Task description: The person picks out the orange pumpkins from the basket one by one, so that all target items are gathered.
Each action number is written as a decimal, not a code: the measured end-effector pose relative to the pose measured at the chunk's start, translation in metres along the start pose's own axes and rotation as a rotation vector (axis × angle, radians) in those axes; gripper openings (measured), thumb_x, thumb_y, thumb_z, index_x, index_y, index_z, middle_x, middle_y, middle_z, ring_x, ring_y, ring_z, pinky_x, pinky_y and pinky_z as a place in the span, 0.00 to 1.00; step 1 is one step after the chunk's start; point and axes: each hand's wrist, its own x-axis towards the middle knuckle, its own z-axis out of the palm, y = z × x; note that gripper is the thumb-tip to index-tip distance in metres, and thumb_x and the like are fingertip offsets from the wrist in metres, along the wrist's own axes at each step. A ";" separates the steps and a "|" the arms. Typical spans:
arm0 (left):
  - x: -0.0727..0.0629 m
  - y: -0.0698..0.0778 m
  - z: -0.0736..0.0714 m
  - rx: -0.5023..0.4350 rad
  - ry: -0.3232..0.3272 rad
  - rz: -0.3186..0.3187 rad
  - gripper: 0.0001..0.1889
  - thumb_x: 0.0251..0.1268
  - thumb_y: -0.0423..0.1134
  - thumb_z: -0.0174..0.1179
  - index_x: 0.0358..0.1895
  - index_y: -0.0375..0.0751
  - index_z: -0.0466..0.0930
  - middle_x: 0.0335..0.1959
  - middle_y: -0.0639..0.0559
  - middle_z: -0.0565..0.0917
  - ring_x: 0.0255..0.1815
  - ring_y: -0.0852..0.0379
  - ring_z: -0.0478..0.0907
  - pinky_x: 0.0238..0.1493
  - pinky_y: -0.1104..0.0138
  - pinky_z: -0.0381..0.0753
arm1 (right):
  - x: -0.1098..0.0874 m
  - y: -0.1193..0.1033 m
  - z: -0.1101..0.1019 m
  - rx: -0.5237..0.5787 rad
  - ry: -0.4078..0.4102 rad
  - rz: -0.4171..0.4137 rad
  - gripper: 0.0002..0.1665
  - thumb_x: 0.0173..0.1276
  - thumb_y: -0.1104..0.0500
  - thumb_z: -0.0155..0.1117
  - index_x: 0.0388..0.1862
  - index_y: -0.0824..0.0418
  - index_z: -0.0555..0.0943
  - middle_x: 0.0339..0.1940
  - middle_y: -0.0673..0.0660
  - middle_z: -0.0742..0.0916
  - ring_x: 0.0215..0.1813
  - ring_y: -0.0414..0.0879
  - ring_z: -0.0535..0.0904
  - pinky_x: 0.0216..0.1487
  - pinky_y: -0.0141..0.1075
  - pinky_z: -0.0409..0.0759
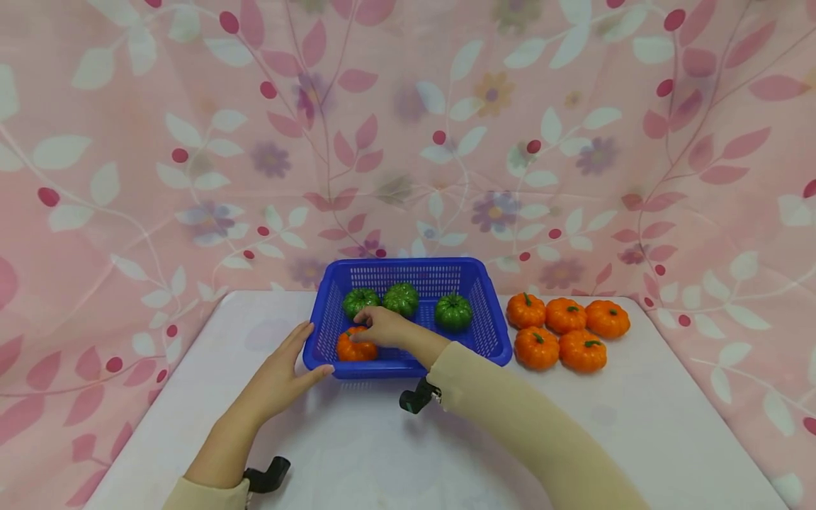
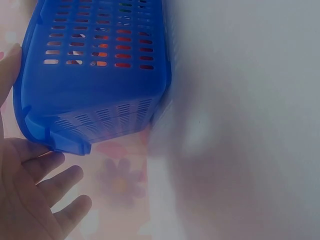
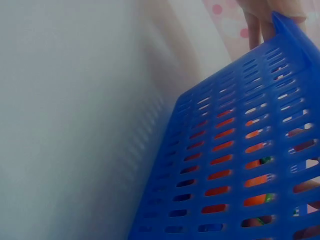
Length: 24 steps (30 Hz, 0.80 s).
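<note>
A blue plastic basket [image 1: 408, 368] holds several green pumpkins [image 1: 453, 313] and one orange pumpkin [image 1: 357, 346] in its front left corner. Over that orange pumpkin is my right hand [image 1: 389, 328], fingers bent loosely and parted from the thumb, which overlaps the pumpkin's top. My left hand [image 1: 277, 382] rests against the basket's front left corner, fingers extended along the left rim and thumb at the front rim. In the left wrist view, the fingers [image 2: 60, 185] reach past the basket rim [image 2: 55, 142]. Through the slots in the right wrist view, orange shows behind the basket wall [image 3: 200, 165].
Several orange pumpkins [image 1: 537, 348] with green stems stand in two rows right of the basket. A white cloth covers the table [image 1: 382, 453]. A pink floral curtain [image 1: 408, 142] hangs behind. Black wrist devices [image 1: 268, 474] are worn on both arms.
</note>
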 end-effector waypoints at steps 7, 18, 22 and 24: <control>0.000 0.000 0.001 -0.003 -0.004 0.003 0.53 0.63 0.70 0.58 0.80 0.37 0.51 0.80 0.38 0.53 0.76 0.32 0.57 0.70 0.37 0.59 | 0.004 0.005 0.007 -0.008 -0.016 0.000 0.31 0.70 0.50 0.68 0.67 0.62 0.75 0.61 0.60 0.81 0.59 0.52 0.78 0.64 0.45 0.76; 0.000 0.001 0.000 0.010 -0.011 -0.011 0.52 0.63 0.69 0.58 0.80 0.38 0.50 0.80 0.37 0.52 0.76 0.31 0.56 0.69 0.36 0.59 | 0.011 0.011 0.012 -0.128 -0.013 0.021 0.33 0.72 0.46 0.64 0.70 0.58 0.74 0.65 0.57 0.80 0.65 0.50 0.76 0.70 0.45 0.71; 0.000 0.002 -0.001 0.007 -0.009 -0.006 0.53 0.63 0.69 0.58 0.80 0.37 0.51 0.80 0.37 0.53 0.76 0.31 0.56 0.69 0.36 0.59 | 0.011 0.011 0.012 -0.118 -0.034 0.015 0.34 0.72 0.45 0.64 0.71 0.58 0.73 0.67 0.57 0.79 0.66 0.51 0.75 0.71 0.46 0.69; 0.000 0.001 0.000 0.008 -0.008 -0.002 0.53 0.63 0.69 0.58 0.80 0.37 0.51 0.80 0.37 0.53 0.76 0.31 0.56 0.69 0.36 0.59 | 0.010 0.012 0.013 -0.106 -0.032 0.018 0.34 0.71 0.44 0.66 0.70 0.57 0.74 0.66 0.56 0.80 0.65 0.50 0.76 0.70 0.45 0.71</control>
